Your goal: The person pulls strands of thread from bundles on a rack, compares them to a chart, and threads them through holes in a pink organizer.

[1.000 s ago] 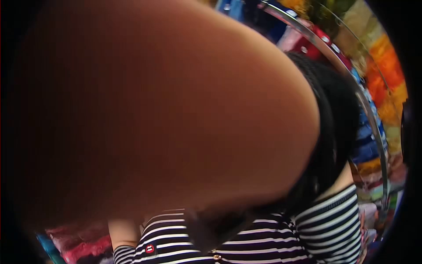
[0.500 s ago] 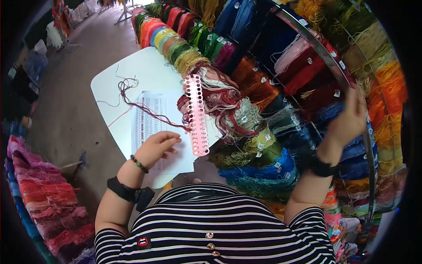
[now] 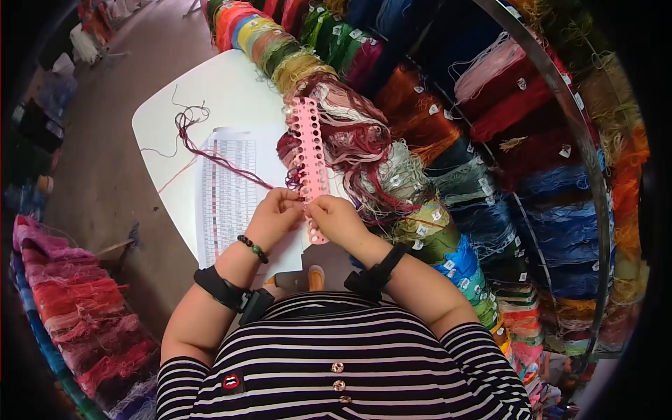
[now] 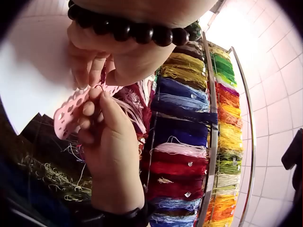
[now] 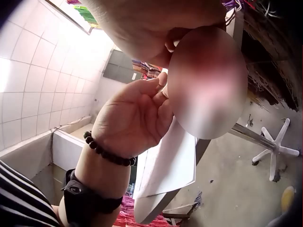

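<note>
A pink thread holder card (image 3: 308, 150), punched with round holes along both long edges, lies over the white table's right side. At its lower left edge my left hand (image 3: 274, 213) pinches dark red embroidery thread, which shows between the fingers in the left wrist view. My right hand (image 3: 339, 220) meets it over the card, thumb and forefinger pinching the thread (image 4: 99, 87) close to the holes. A bundle of dark red strands (image 3: 227, 162) trails from the card across a printed chart (image 3: 227, 203). In the right wrist view a blurred patch hides the fingertips.
Hanks of maroon and white thread (image 3: 350, 126) lie against the card's right side. Colourful labelled skeins (image 3: 490, 126) hang on a curved metal rail (image 3: 570, 105) at right. Pink and red skeins (image 3: 84, 308) hang at lower left. The white table (image 3: 164, 119) stands over a grey floor.
A blurred shape filled the head view at first. Then my right hand was out by the rail at right; it has come in to the card, and my left hand has moved up to its edge.
</note>
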{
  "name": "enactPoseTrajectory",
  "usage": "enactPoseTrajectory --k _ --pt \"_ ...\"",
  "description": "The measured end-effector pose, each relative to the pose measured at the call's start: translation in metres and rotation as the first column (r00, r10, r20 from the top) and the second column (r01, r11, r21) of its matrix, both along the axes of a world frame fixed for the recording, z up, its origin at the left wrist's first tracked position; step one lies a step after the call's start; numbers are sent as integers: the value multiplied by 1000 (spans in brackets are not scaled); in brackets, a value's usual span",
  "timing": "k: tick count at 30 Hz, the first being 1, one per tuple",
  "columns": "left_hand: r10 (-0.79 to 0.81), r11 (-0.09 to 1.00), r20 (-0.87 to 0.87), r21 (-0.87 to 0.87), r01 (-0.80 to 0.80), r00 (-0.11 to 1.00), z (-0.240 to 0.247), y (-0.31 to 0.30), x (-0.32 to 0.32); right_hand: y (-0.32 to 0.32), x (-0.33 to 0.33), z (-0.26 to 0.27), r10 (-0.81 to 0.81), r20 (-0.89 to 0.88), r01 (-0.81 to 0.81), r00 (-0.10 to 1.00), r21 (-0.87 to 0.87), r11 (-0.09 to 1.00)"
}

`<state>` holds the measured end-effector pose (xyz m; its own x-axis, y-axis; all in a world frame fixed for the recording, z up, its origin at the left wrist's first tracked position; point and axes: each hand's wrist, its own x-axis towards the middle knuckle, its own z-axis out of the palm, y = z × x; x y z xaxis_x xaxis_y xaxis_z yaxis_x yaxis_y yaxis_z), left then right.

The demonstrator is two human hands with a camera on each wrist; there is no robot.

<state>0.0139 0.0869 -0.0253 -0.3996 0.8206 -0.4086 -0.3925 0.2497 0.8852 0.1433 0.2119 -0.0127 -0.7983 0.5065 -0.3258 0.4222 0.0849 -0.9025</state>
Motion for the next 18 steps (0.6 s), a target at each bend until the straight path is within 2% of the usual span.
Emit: enactPoseTrajectory --k 2,5,8,11,14,18 --pt "5 999 18 37 -5 1000 -1 4 2 2 2 -9 -30 -51 27 998 -52 998" --pt "27 993 -3 118 -26 1000 -5 10 3 5 4 1 -49 -41 48 998 -25 999" --pt "34 996 -82 80 -27 996 0 13 7 9 3 5 -27 -56 23 998 -76 997" --pt "42 998 -203 48 -33 978 -2 12 6 11 4 2 -47 -60 44 997 -52 998" --pt "53 998 -194 24 -49 980 3 10 4 10 4 9 -19 44 15 999 92 996" --pt "29 1000 -165 9 -28 986 8 8 0 10 1 8 27 24 -33 999 259 965"
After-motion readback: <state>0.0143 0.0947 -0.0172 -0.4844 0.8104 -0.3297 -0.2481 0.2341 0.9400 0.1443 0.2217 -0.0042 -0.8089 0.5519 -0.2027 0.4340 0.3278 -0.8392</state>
